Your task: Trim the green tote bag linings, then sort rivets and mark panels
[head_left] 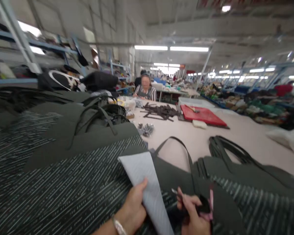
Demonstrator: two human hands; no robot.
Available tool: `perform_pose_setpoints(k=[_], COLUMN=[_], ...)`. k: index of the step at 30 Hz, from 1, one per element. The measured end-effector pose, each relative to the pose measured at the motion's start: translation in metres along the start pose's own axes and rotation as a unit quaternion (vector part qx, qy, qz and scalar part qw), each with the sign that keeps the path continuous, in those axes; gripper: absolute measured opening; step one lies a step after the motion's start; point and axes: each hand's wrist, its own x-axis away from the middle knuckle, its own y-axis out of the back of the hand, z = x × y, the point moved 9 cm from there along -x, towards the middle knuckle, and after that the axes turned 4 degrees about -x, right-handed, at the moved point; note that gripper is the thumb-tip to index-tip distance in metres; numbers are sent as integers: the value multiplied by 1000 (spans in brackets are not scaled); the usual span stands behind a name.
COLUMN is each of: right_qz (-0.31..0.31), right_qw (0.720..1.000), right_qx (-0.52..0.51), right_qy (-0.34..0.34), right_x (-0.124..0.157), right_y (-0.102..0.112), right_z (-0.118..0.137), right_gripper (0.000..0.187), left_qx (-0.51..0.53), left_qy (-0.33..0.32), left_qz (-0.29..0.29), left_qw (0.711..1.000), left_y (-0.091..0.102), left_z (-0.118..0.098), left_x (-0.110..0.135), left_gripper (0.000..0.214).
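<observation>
My left hand (134, 204) is closed on a folded light-grey piece of fabric (143, 168), with the thumb lying on its face. In my right hand (194, 213) is a pair of scissors (205, 205), with dark handles, something pink at the handle and a small metal tip past the fingers. The blade is mostly hidden and blurred. Behind both hands lies a dark green bag (172, 174) with its strap standing up in a loop. Left of my hands spreads a pile of dark green bags with white-striped lower panels (88, 179).
More striped bags with straps (225, 168) lie at the right. Farther back on the pale table (166, 130) are small plastic-wrapped parts (147, 129), dark strips (161, 111) and a red board (203, 116) with a tool on it. A person (145, 88) sits across the table.
</observation>
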Motion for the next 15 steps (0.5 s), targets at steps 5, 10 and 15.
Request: perform_pose_setpoints(k=[5,10,15], right_qz=[-71,-14,17], right_qw=[994,992,979], right_qx=[-22,85,201], right_qy=[-83,-93,-5], right_x=[10,24,28], right_y=[22,8,-4], right_z=[-24,-24,-3], right_gripper=[21,18,16], left_qx=[-12,-18,-24], left_qy=[-29,-2,22], left_qz=[5,-19,-10], left_qw=[1000,1000,999], left_y=[17,37,34], left_z=[-8,-7,-4], left_x=[8,16,15], left_gripper=[17,18,21])
